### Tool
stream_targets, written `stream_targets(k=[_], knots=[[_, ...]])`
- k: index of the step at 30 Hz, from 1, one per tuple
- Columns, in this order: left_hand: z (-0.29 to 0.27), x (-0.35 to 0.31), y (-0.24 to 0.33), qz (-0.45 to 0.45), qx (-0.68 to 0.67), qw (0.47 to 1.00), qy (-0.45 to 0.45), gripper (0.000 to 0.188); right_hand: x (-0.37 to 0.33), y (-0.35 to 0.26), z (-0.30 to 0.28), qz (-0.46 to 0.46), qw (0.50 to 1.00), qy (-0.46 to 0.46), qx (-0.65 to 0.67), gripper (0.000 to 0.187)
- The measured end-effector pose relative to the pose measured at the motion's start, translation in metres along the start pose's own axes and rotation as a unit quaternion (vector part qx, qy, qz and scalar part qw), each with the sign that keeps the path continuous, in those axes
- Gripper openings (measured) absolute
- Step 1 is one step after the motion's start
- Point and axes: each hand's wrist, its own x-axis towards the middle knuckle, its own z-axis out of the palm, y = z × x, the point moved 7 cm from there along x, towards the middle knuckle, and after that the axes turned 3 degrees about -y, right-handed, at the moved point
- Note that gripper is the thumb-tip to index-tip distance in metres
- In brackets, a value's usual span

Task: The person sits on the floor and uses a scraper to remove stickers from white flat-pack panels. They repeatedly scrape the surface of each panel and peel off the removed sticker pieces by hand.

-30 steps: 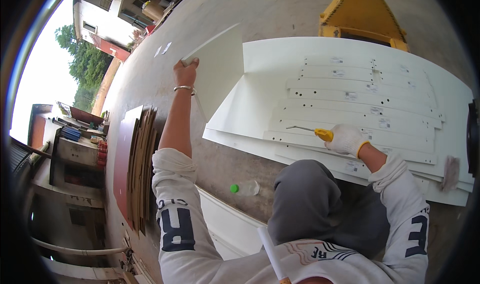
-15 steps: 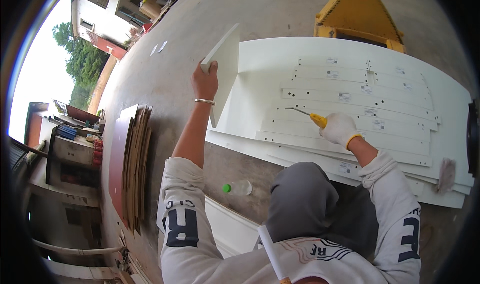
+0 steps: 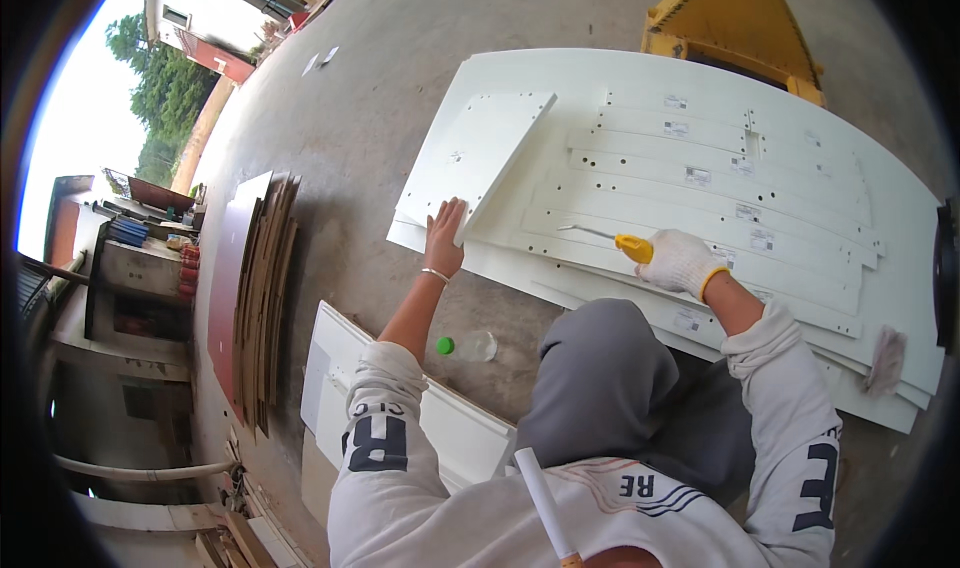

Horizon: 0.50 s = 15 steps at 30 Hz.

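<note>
A small white drilled panel (image 3: 490,148) lies flat at the left end of a stack of white boards (image 3: 690,208). My left hand (image 3: 445,240), bare with a bracelet at its wrist, rests at the panel's near corner, fingers stretched out and touching it. My right hand (image 3: 682,263), in a white knit glove with a yellow cuff, is closed around a hand tool (image 3: 634,248) with a yellow handle and a thin metal shaft bent at the tip. That tool is above the middle of the stack. Small printed labels and dark holes mark several boards.
A clear bottle with a green cap (image 3: 470,346) lies on the floor near my knee. More white boards (image 3: 410,398) lie at lower left, beyond them a leaning stack of brown boards (image 3: 265,308). A yellow metal structure (image 3: 735,28) stands behind the stack. A crumpled cloth (image 3: 886,361) lies at right.
The small panel, held tilted up in my left hand before, now lies flat on the stack. My left hand has come down and its fingers have loosened. My right hand still holds the tool.
</note>
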Motion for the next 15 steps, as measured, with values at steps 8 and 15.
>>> stream_targets(k=[8,15], knots=[[0.054,-0.006,-0.007,-0.126,0.092,0.981,-0.113,0.104,0.008,-0.037,0.036,-0.002,0.988,-0.107,-0.112,0.035],[0.085,-0.01,-0.012,-0.145,-0.005,0.985,-0.091,0.1,0.017,-0.051,0.047,0.022,0.99,-0.061,-0.126,0.032]])
